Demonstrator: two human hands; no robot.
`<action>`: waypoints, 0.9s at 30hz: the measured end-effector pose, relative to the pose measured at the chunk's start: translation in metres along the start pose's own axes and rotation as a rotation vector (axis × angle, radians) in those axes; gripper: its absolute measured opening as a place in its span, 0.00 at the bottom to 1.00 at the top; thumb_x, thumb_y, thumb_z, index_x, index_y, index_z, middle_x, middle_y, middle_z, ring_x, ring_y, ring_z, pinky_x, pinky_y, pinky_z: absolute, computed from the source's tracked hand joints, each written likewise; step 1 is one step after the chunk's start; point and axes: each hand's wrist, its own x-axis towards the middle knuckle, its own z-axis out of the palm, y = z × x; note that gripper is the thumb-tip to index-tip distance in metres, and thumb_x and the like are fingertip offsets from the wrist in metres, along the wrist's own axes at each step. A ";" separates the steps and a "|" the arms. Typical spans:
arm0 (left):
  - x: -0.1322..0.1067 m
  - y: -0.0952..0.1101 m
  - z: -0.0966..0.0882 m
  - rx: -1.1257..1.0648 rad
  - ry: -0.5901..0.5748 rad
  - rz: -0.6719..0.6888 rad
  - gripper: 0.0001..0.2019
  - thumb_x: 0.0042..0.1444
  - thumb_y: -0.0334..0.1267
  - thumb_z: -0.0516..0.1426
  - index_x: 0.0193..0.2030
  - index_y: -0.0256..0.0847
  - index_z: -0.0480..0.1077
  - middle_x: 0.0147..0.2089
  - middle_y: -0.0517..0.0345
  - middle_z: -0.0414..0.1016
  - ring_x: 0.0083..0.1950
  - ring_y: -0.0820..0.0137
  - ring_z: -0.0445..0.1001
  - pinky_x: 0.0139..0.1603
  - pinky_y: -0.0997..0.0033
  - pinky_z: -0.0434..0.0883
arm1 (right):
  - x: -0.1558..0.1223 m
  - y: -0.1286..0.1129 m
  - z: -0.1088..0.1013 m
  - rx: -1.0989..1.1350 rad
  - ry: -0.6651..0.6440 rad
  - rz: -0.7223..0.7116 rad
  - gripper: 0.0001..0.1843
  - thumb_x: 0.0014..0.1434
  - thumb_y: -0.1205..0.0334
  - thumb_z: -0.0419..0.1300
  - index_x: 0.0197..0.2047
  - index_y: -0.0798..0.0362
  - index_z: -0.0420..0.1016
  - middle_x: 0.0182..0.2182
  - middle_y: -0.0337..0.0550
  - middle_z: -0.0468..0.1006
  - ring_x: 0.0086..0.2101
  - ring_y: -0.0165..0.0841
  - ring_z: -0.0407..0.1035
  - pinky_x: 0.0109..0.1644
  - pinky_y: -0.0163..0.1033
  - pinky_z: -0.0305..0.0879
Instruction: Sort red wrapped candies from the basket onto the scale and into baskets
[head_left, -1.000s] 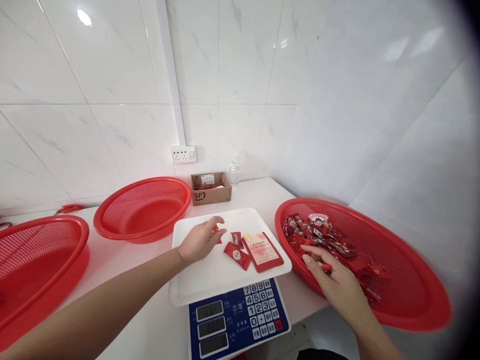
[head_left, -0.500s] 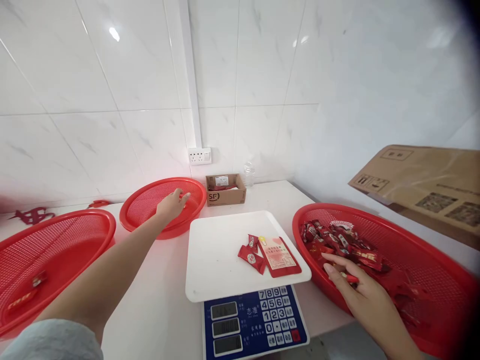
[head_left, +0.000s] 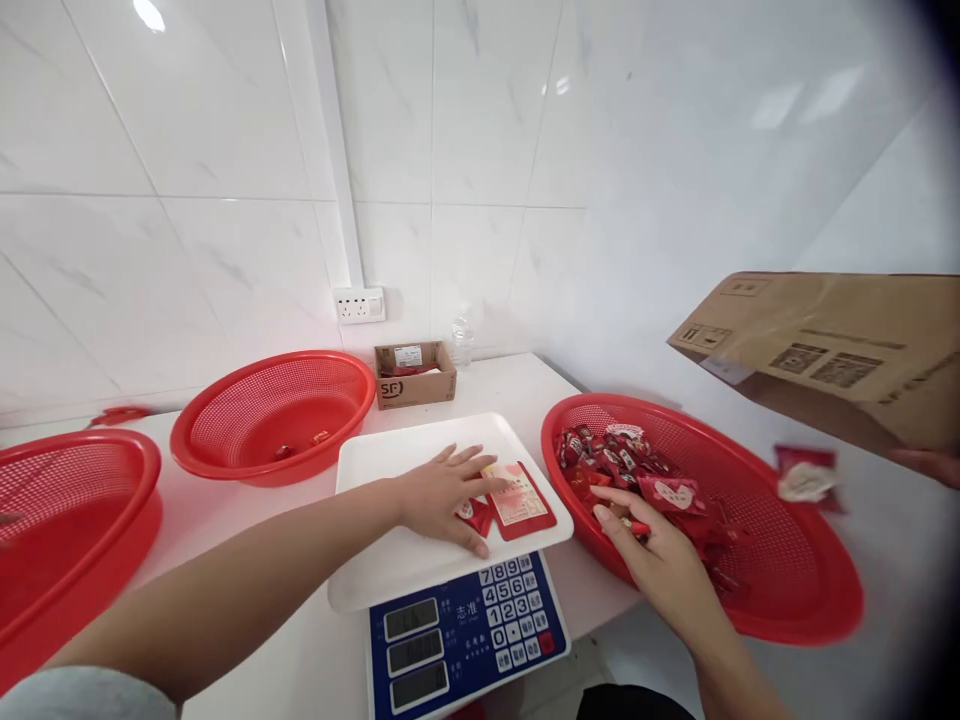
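Note:
My left hand (head_left: pixel 444 497) lies over the white scale tray (head_left: pixel 367 520), fingers spread and pointing right. It partly covers a small red candy packet (head_left: pixel 476 514), and its fingertips reach a flat red pouch with a pink-and-cream label (head_left: pixel 521 500). At the near-left rim of the right-hand red basket (head_left: pixel 817 600), my right hand (head_left: pixel 660 555) has its fingers closed on a small red wrapped candy (head_left: pixel 636 527), mostly hidden by them. Beyond that hand, a heap of red candy packets (head_left: pixel 615 460) fills the basket's left part.
A tilted cardboard box (head_left: pixel 847 340) hangs over the basket, another person's hand (head_left: pixel 930 463) at its edge. A blurred red packet (head_left: pixel 808 478) is in mid-air below. Two red baskets (head_left: pixel 274 365) (head_left: pixel 142 470) stand left; a small carton (head_left: pixel 416 388) sits behind the scale (head_left: pixel 469 640).
My left hand has moved from the back-left basket onto the scale tray. A pink packet now lies on the right basket's heap, and another packet is in the air. The view has shifted right.

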 end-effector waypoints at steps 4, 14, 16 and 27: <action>0.019 0.006 0.010 0.087 0.067 0.058 0.34 0.54 0.63 0.49 0.64 0.52 0.55 0.66 0.47 0.56 0.65 0.51 0.54 0.62 0.48 0.50 | -0.001 -0.003 -0.001 -0.001 -0.016 0.001 0.22 0.55 0.45 0.52 0.45 0.49 0.73 0.42 0.45 0.79 0.41 0.39 0.72 0.44 0.39 0.68; 0.033 0.014 0.012 0.314 0.109 0.011 0.33 0.55 0.64 0.46 0.54 0.38 0.65 0.45 0.44 0.71 0.45 0.56 0.69 0.40 0.60 0.67 | -0.001 -0.002 -0.001 0.003 -0.022 0.005 0.22 0.54 0.45 0.53 0.46 0.49 0.73 0.44 0.44 0.78 0.41 0.38 0.72 0.46 0.40 0.67; 0.035 0.016 0.013 0.313 0.102 -0.022 0.32 0.55 0.63 0.47 0.52 0.37 0.66 0.44 0.43 0.72 0.45 0.55 0.69 0.40 0.60 0.68 | -0.001 -0.002 -0.001 0.003 -0.018 0.000 0.22 0.55 0.45 0.53 0.45 0.49 0.74 0.45 0.44 0.78 0.43 0.39 0.71 0.45 0.40 0.67; 0.041 0.024 -0.001 0.165 -0.013 -0.231 0.39 0.45 0.70 0.50 0.55 0.40 0.62 0.39 0.46 0.74 0.38 0.55 0.74 0.29 0.65 0.66 | -0.002 -0.002 -0.001 -0.007 -0.048 0.015 0.23 0.56 0.45 0.51 0.47 0.50 0.72 0.46 0.46 0.77 0.43 0.38 0.71 0.46 0.40 0.67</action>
